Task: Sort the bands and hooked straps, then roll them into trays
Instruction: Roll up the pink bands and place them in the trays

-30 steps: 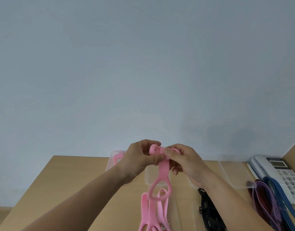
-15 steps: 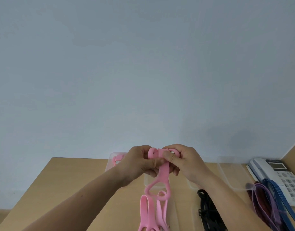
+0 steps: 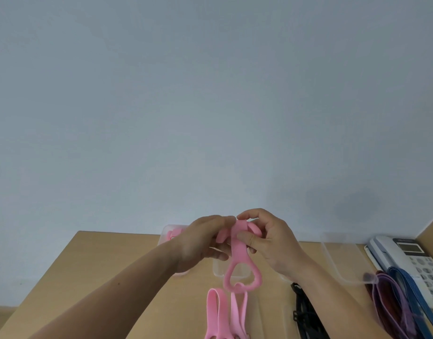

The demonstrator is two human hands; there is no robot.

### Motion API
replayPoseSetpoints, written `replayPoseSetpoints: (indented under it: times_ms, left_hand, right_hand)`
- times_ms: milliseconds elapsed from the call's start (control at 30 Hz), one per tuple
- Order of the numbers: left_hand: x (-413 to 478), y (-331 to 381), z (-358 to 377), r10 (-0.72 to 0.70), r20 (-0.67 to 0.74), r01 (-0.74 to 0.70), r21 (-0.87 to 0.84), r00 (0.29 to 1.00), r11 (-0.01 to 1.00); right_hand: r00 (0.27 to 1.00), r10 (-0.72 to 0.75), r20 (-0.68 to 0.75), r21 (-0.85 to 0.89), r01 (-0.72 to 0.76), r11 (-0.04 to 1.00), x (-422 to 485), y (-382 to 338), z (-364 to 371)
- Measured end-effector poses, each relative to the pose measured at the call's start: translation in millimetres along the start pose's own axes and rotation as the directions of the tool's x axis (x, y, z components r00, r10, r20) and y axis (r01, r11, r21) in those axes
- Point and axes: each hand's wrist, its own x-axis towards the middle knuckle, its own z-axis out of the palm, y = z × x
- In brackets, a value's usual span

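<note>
Both hands hold one pink band (image 3: 238,258) up above the wooden table (image 3: 108,270). My left hand (image 3: 200,241) grips its partly rolled upper end from the left. My right hand (image 3: 266,238) pinches the same roll from the right, thumb on the strap. The band's heart-shaped loop hangs free below the hands. More pink bands (image 3: 221,314) lie on the table near the front edge. A clear tray (image 3: 169,232) behind my left hand holds a pink roll. Another clear tray (image 3: 217,270) sits under the hanging loop.
Black hooked straps (image 3: 302,311) lie right of centre. Purple, dark red and blue bands (image 3: 396,299) lie at the right, partly over a white desk phone (image 3: 411,258). An empty clear tray (image 3: 342,258) stands between the phone and my right hand. A pale wall backs the table.
The roll at the band's top has grown, and the hanging loop has risen a little. My right hand's fingers have shifted over the roll's top. Both hands stay in place.
</note>
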Motion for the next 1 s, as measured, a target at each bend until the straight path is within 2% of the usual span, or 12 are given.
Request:
replayPoseSetpoints:
  times_ms: [133, 267, 367, 467, 567, 733, 900, 1000]
  left_hand:
    - [1.2, -1.7, -0.3, 0.026, -0.031, -0.025, 0.032, 0.999, 0.999]
    - [3.9, -3.0, -0.7, 0.066, -0.021, -0.067, -0.051, 0.998, 0.996]
    - [4.6, -2.3, 1.6, 0.083, -0.004, -0.083, -0.090, 0.997, 0.992]
    - [5.2, -1.2, 2.4, 0.099, -0.031, -0.102, -0.110, 0.995, 0.989]
    - [6.9, -4.2, 0.8, 0.145, -0.086, -0.148, -0.025, 0.986, 0.989]
    - [6.0, -10.2, 0.3, 0.193, -0.099, -0.186, 0.073, 0.976, 0.980]
    - [5.2, -6.8, -4.1, 0.086, -0.100, -0.081, 0.052, 0.991, 0.995]
    - [1.4, -3.3, -7.5, -0.021, -0.034, 0.020, -0.006, 0.999, 1.000]
  right_hand:
    - [1.000, 0.018, -0.004, 0.031, -0.018, 0.999, -3.1, 0.6, 2.9]
    - [0.998, 0.048, -0.031, 0.117, -0.045, 0.992, -2.9, 2.9, -0.5]
    - [0.994, 0.104, -0.038, 0.193, -0.094, 0.977, -0.7, 1.7, -2.8]
    - [0.984, 0.177, -0.002, 0.180, -0.174, 0.968, 1.4, -1.9, -3.5]
    - [0.971, 0.237, 0.012, 0.127, -0.237, 0.963, 2.2, -2.1, -2.4]
    - [0.974, 0.227, -0.025, 0.096, -0.223, 0.970, 3.7, -1.0, -0.1]
    - [0.983, 0.181, -0.026, 0.111, -0.177, 0.978, 3.4, 0.1, 0.6]
    - [0.987, 0.158, -0.004, 0.112, -0.156, 0.981, 1.4, -0.5, 0.8]
